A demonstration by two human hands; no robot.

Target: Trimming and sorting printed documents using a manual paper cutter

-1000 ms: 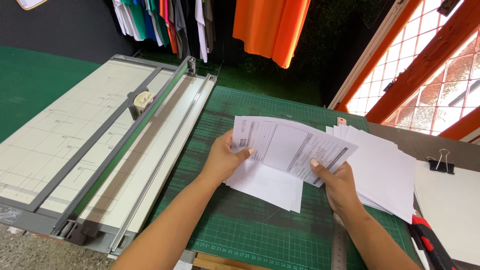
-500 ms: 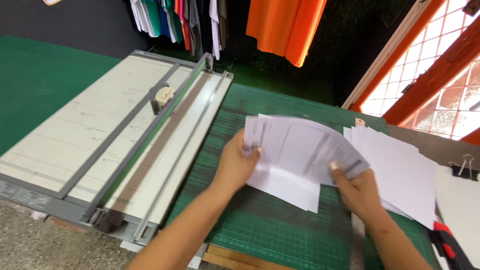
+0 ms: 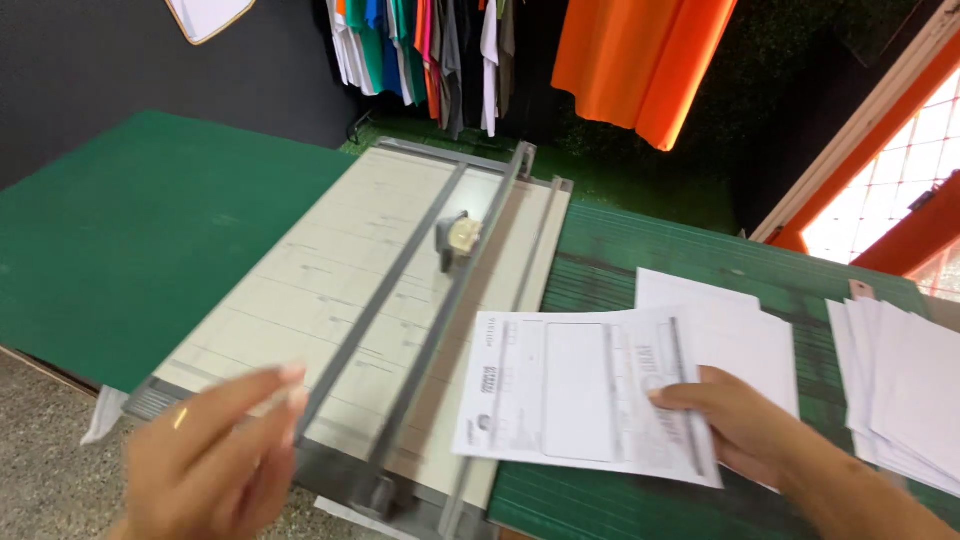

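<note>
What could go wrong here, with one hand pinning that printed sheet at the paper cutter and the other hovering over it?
1. The right hand pins the printed sheet by one end only; its far edge overlaps the paper trimmer and might skew.
2. The left hand is blurred over the trimmer's near end, so its fingers could perhaps catch on the rail or sliding cutter head.
3. The loose white sheets fan out untidily and might slide.

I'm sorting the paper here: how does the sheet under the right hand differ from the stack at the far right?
The printed sheet carries grey print and boxes; the stack looks blank. The printed sheet lies flat, overlapping the paper trimmer, pinned by the right hand; the stack is fanned and untouched on the green cutting mat. The left hand touches neither. Both are white paper.
</note>
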